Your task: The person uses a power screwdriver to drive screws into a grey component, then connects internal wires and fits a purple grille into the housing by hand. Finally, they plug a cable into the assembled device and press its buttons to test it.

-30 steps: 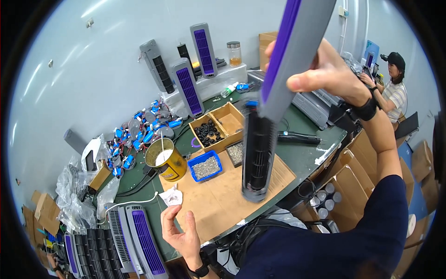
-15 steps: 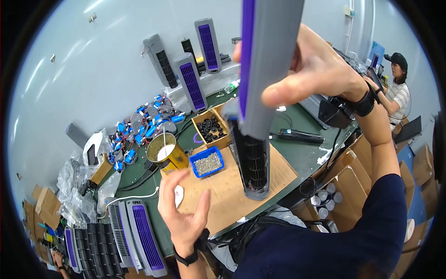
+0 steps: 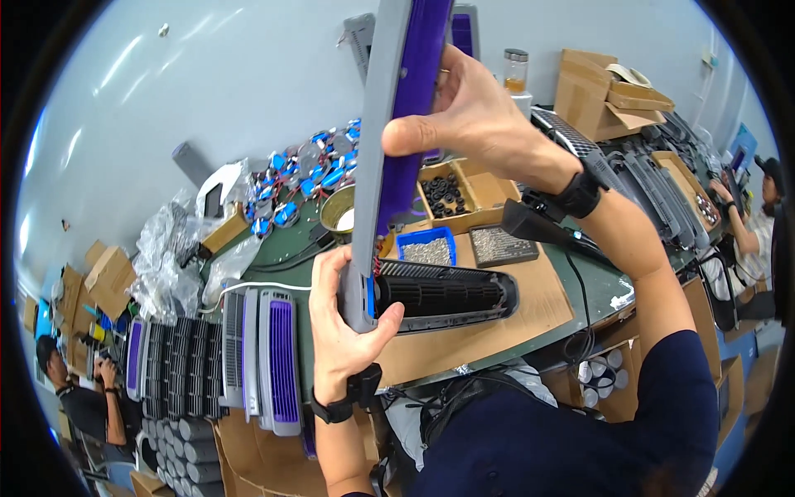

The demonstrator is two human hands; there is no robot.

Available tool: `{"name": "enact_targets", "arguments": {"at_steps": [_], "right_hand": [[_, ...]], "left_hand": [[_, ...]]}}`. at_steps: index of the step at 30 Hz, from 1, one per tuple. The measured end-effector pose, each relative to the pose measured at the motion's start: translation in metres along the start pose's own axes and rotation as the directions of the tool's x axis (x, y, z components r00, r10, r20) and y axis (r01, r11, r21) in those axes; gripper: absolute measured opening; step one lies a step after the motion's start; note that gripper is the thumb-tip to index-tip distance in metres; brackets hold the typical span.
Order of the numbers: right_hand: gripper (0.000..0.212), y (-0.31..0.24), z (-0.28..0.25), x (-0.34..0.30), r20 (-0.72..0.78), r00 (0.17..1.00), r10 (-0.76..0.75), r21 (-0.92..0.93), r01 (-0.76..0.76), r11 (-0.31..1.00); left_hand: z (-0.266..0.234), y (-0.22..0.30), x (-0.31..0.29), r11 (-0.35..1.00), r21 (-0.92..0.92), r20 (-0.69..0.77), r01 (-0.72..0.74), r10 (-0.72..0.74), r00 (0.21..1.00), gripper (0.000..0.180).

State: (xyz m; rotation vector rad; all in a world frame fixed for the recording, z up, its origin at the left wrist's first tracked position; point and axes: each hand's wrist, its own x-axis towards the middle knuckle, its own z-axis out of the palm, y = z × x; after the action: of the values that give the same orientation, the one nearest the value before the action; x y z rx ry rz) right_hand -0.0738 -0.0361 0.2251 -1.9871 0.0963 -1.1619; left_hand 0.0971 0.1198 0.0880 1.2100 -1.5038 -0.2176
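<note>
- Grips the purple-and-grey cover (image 3: 399, 184) in the right hand (image 3: 489, 124), with thumb and fingers clamped across its width.
- Holds it nearly upright with its lower end over the left end of the fan body (image 3: 451, 320); cannot tell whether touching.
- Clamps thumb and fingers of the left hand (image 3: 344, 335) around that end.
- Has the fan body lying open on the cardboard sheet (image 3: 431, 356), near the blue tray (image 3: 453, 246).

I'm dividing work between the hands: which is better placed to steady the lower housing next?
Likely the left hand: it grips one end of the lower housing, while the right hand holds the raised cover.
</note>
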Motion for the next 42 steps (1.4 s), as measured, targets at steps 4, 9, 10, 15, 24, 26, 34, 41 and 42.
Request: {"name": "enact_targets", "arguments": {"at_steps": [4,9,10,15,24,26,34,41,42], "right_hand": [[0.042,0.057,0.016,-0.006,-0.033,0.995,0.090,-0.101,-0.093,0.991],[0.063,0.123,0.050,-0.039,-0.084,0.988,0.127,-0.045,-0.132,0.990],[0.061,0.128,0.060,-0.041,-0.139,0.989,0.055,-0.134,-0.074,0.988],[0.058,0.117,0.081,-0.039,-0.161,0.945,0.285,-0.419,-0.327,0.847],[0.046,0.112,0.061,-0.061,0.601,0.726,-0.334,-0.324,0.604,0.728],[0.032,0.108,0.058,-0.075,0.729,0.628,-0.271,-0.359,0.688,0.630],[0.053,0.159,0.063,-0.095,0.750,0.405,-0.523,-0.277,0.911,0.307],[0.045,0.147,0.055,-0.085,0.823,0.515,-0.238,-0.398,0.823,0.405],[0.050,0.148,0.052,-0.085,0.821,0.537,-0.196,-0.431,0.806,0.405]], "left_hand": [[0.016,-0.042,-0.059,0.969,-0.117,-0.160,0.219,-0.236,0.958,0.059],[0.050,-0.074,-0.099,0.811,-0.125,-0.116,0.572,-0.585,0.803,0.060],[0.051,-0.076,-0.099,0.784,-0.038,-0.067,0.620,-0.621,0.781,0.063],[0.055,-0.064,-0.072,0.869,0.259,-0.219,0.422,-0.372,0.902,0.105],[0.039,-0.083,-0.040,0.589,-0.560,0.319,0.582,-0.496,0.808,0.092],[0.027,-0.095,-0.039,0.469,-0.563,0.531,0.680,-0.425,0.733,0.092],[0.020,-0.100,-0.036,0.499,-0.514,0.694,0.697,-0.236,0.680,0.082],[0.023,-0.105,-0.083,0.859,-0.155,0.572,0.487,-0.324,0.754,0.096],[0.030,-0.104,-0.088,0.953,-0.115,0.469,0.280,-0.196,0.861,0.096]]}}
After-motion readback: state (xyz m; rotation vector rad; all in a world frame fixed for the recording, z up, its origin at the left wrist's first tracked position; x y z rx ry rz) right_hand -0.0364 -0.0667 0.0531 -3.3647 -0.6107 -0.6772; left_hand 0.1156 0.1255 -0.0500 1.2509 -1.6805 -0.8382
